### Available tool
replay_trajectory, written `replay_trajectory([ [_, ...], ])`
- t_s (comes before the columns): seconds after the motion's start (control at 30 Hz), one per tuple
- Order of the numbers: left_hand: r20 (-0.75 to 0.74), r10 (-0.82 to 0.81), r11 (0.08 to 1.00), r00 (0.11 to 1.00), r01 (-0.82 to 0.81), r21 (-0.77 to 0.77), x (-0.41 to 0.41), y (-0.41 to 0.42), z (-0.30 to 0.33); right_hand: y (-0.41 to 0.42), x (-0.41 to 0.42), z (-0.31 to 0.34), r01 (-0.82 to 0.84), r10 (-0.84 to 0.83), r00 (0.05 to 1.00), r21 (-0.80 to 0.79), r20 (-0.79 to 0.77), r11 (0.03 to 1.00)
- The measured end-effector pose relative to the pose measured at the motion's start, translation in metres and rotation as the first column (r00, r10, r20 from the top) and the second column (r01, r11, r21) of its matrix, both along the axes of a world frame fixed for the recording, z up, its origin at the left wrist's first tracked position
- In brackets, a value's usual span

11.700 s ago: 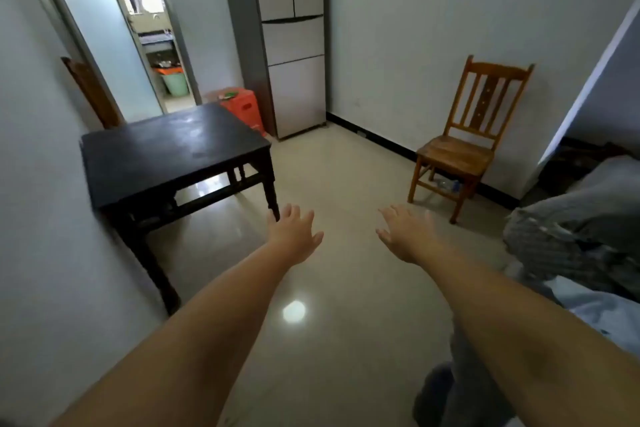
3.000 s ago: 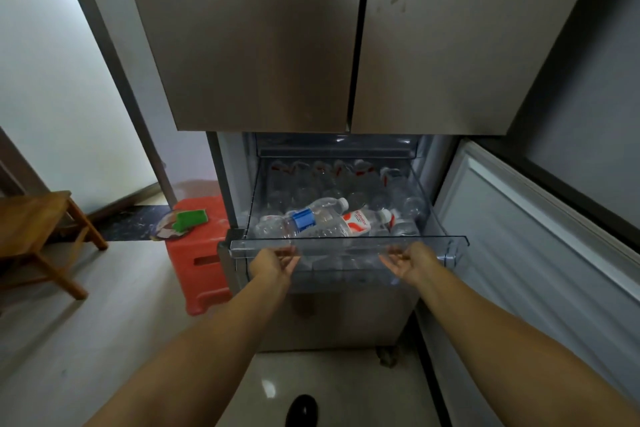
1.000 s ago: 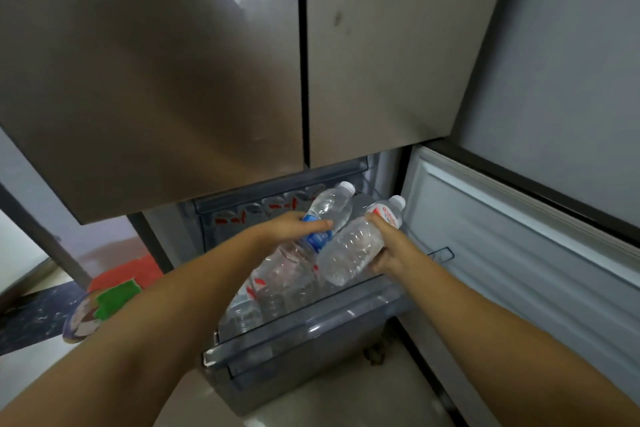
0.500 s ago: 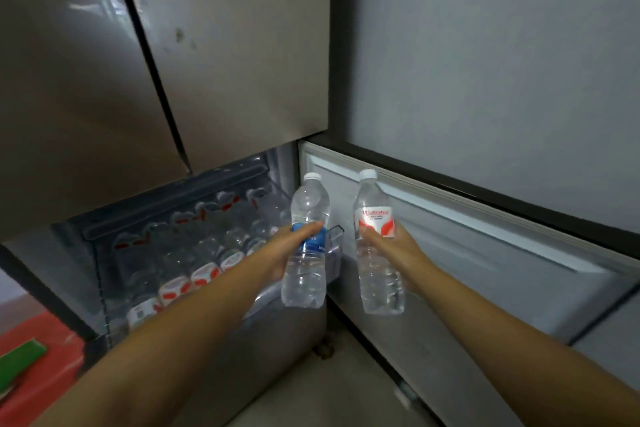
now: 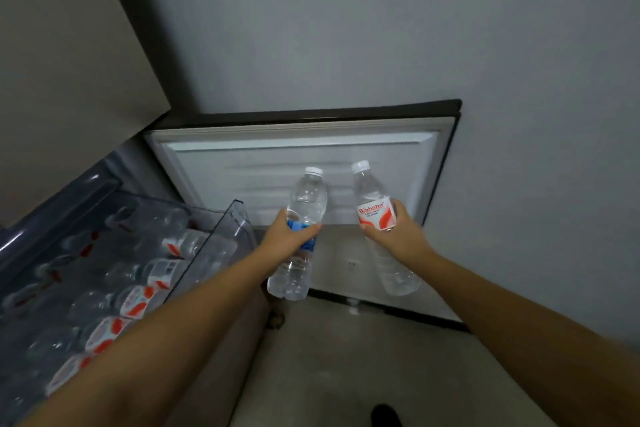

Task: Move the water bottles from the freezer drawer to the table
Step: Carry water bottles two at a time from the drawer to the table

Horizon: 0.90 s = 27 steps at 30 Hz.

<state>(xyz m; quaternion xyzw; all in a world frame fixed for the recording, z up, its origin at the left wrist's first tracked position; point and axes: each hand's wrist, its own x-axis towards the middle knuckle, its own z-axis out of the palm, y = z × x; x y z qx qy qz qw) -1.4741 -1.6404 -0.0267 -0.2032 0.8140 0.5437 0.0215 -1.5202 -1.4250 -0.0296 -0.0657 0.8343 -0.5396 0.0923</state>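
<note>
Left hand (image 5: 289, 236) grips a blue-label bottle (image 5: 299, 236); right hand (image 5: 398, 236) grips a red-label bottle (image 5: 375, 215), both upright, clear of the freezer drawer (image 5: 221, 239) at nine o'clock. Step: carrying out. Next: turn toward the worktop, unseen here.

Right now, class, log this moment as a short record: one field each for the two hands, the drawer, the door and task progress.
left hand: left hand grips the blue-label bottle, upright
right hand: right hand grips the red-label bottle, upright
drawer: freezer drawer pulled out, many bottles lying inside
door: freezer door swung open behind the held bottles
progress: two bottles are out of the drawer; table not in view
</note>
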Motion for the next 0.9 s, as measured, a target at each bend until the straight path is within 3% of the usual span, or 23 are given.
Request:
replay_trajectory([
  [0.2, 0.010, -0.226, 0.974, 0.974, 0.226, -0.009, -0.011, 0.060, -0.006, 0.069, 0.044, -0.013, 0.306, -0.306, 0.952, -0.021, -0.003, 0.952],
  [0.43, -0.005, -0.458, 0.889, 0.889, 0.458, 0.010, -0.031, 0.174, 0.000, 0.171, 0.084, -0.013, 0.537, -0.537, 0.844, -0.025, -0.008, 0.843],
  [0.7, -0.036, -0.734, 0.675, 0.679, 0.734, 0.077, -0.031, 0.364, 0.012, 0.325, 0.147, 0.001, 0.773, -0.773, 0.634, 0.034, -0.016, 0.633],
  [0.9, -0.072, -0.855, 0.509, 0.513, 0.858, 0.071, -0.006, 0.499, 0.018, 0.438, 0.203, 0.008, 0.897, -0.896, 0.442, -0.017, -0.038, 0.442],
])
